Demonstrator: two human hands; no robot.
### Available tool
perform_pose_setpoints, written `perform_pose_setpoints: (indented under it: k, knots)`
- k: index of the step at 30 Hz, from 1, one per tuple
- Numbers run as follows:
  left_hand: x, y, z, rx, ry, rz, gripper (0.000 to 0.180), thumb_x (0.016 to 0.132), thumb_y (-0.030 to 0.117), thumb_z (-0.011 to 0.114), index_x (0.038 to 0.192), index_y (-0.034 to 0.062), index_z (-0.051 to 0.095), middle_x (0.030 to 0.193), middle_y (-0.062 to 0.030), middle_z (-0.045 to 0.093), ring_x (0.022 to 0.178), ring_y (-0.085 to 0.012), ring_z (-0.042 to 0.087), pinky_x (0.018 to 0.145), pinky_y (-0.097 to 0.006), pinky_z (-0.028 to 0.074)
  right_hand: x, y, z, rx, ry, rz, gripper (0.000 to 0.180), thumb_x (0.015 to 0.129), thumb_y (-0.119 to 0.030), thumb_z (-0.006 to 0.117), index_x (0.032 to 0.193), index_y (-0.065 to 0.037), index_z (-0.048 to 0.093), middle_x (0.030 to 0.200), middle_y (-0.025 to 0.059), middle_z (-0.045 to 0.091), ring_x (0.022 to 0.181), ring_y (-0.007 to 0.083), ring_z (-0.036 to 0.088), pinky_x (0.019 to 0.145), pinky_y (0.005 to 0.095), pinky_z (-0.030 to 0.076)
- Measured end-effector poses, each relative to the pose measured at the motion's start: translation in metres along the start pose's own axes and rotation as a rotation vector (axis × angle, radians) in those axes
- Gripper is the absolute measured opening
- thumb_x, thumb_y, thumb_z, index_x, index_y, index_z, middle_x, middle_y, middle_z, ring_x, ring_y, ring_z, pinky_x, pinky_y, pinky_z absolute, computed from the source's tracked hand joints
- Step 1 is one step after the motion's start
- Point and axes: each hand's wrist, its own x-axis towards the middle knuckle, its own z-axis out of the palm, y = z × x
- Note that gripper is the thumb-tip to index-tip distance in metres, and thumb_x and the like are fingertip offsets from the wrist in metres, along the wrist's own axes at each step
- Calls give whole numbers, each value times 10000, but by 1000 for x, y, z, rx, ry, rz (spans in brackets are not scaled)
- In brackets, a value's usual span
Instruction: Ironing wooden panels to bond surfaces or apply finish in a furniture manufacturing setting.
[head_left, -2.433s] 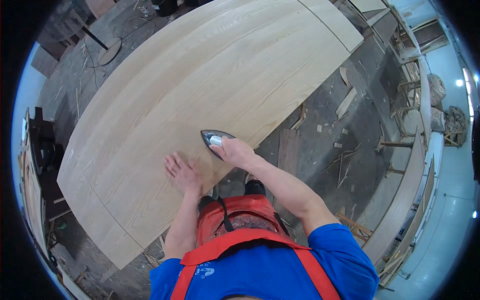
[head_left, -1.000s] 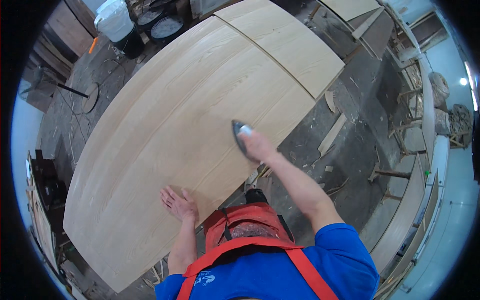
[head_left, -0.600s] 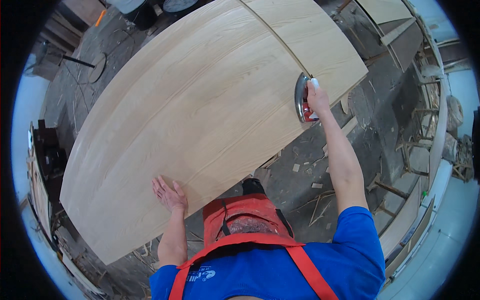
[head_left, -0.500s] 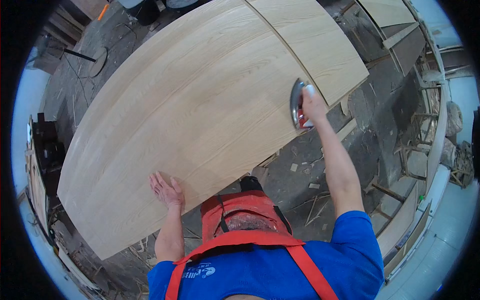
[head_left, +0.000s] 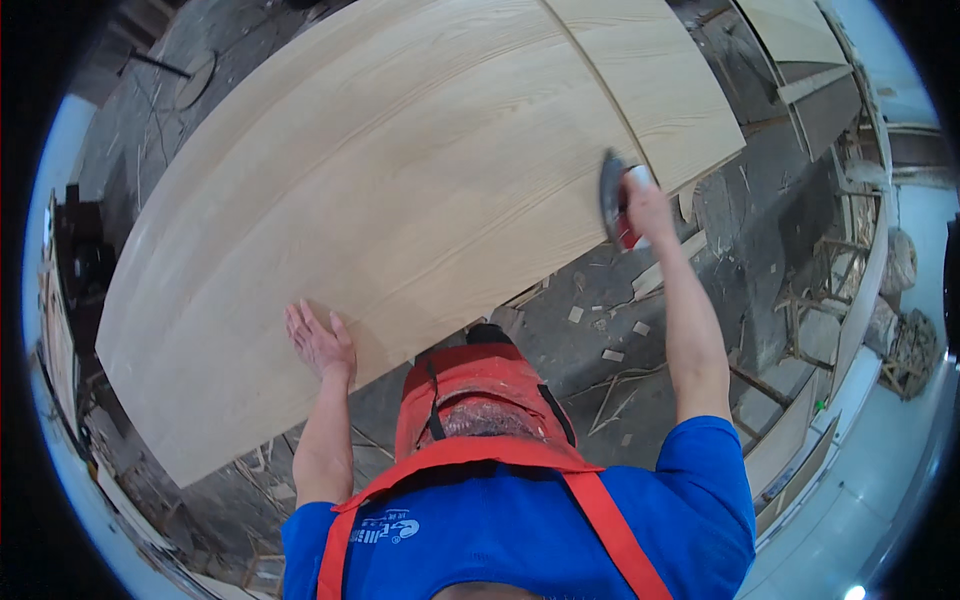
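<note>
1. The person wears a red apron (head_left: 470, 400) over a blue shirt (head_left: 560, 530). The apron hides the legs, so I cannot see how the feet stand.
2. The left hand (head_left: 320, 343) lies flat on the big wood sheet (head_left: 400, 190), fingers spread, close to the near edge. I think it presses down so the thin sheet does not slide.
3. The right arm reaches far out. The right hand (head_left: 645, 205) is closed around an iron (head_left: 612, 195). The iron sits on the sheet near its right edge, beside a seam (head_left: 600, 95) where two pieces meet.
4. The hand covers most of the iron. Only its dark side and a bit of red show.
5. The floor (head_left: 640, 300) below has wood scraps (head_left: 610, 355). What holds the sheet up is hidden under it.
6. Far off, the edges bend and blur, so those things are hard to tell.
</note>
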Motion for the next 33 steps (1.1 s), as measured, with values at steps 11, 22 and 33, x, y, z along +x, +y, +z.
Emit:
perform_pose_setpoints:
  k: [11, 22, 33]
  knots:
    - [-8, -33, 12, -54, 45, -29, 710, 1068, 395, 563, 1644, 21, 385, 1714, -264, 334, 1636, -407, 243, 1349, -557, 141, -134, -157, 115, 13, -109, -63, 680, 1149, -512, 456, 871, 61, 696, 772, 330, 678, 783, 522, 711, 637, 580, 502]
    - [-14, -127, 25, -134, 138, -106, 676, 1110, 393, 505, 1645, 0, 374, 1727, -209, 355, 1640, -357, 266, 1349, -537, 171, -259, -377, 235, -108, -554, -462, 580, 1103, -518, 541, 1085, 41, 697, 945, 353, 734, 928, 547, 722, 817, 634, 571]
    - [-7, -125, 11, -127, 148, -85, 698, 1064, 359, 575, 1639, 12, 386, 1725, -207, 362, 1636, -358, 280, 1346, -547, 186, 17, -200, 118, 142, 56, 298, 670, 1115, -567, 461, 799, -11, 661, 564, 104, 592, 479, 242, 636, 472, 441, 508]
